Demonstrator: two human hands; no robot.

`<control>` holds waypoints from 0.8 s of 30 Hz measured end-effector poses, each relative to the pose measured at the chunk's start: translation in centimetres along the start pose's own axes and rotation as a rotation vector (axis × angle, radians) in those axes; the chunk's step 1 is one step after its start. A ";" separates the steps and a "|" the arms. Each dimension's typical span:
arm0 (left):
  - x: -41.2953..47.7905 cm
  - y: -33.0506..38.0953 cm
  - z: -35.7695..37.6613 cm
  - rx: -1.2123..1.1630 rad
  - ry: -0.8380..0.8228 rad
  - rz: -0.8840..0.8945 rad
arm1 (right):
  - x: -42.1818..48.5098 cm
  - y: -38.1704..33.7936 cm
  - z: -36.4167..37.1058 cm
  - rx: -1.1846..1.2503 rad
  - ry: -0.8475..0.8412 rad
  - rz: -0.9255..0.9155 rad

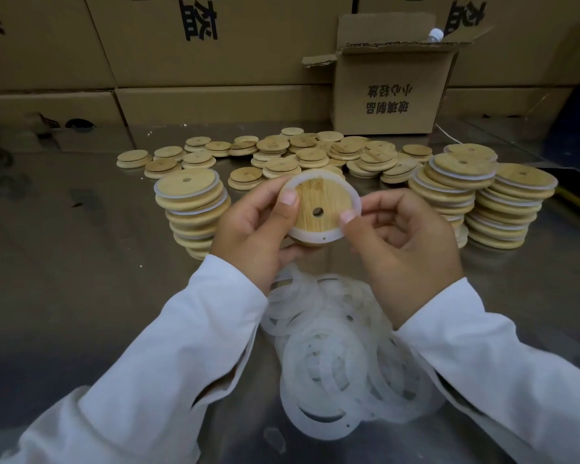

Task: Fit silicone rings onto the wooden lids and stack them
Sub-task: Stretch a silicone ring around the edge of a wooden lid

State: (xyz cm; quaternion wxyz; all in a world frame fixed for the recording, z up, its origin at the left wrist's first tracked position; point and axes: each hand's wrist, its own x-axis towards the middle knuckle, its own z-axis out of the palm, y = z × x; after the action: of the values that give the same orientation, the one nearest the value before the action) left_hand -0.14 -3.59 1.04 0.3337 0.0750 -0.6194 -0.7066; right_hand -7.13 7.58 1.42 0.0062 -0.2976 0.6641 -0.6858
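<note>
Lid (325, 204) with silicone ring (315, 234) held between both hands (252, 236) (406, 249).

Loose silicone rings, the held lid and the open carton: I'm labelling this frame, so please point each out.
Loose silicone rings (329, 360): head view, middle of the pile.
Held lid (325, 204): head view, wooden face above its hole.
Open carton (389, 92): head view, printed front wall.

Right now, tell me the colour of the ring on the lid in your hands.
Translucent milky white silicone ring around the wooden lid, clearest in the head view.
</note>
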 end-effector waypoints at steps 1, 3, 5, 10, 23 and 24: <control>0.0 0.0 -0.1 -0.024 0.008 -0.004 | 0.0 0.0 0.1 -0.002 0.018 -0.008; 0.1 0.0 -0.1 -0.056 0.004 -0.006 | 0.0 0.0 0.0 -0.004 0.060 -0.029; 0.0 0.0 -0.1 -0.064 -0.015 -0.010 | 0.2 0.0 -0.2 -0.022 0.085 -0.057; -0.1 -0.3 -0.1 -0.053 -0.018 -0.029 | 0.5 0.2 -0.7 -0.087 0.109 -0.078; -0.2 0.1 -0.3 0.320 -0.039 -0.157 | 1.4 0.9 -1.1 -0.133 -0.092 0.004; -0.2 0.1 -0.3 0.345 -0.029 -0.141 | 1.4 0.9 -1.1 -0.145 -0.118 -0.005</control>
State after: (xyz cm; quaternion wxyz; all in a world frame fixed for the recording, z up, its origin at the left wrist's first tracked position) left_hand 0.21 -3.70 0.98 0.2566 0.1642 -0.7295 -0.6124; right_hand -9.06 7.89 1.20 0.0222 -0.3387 0.7096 -0.6174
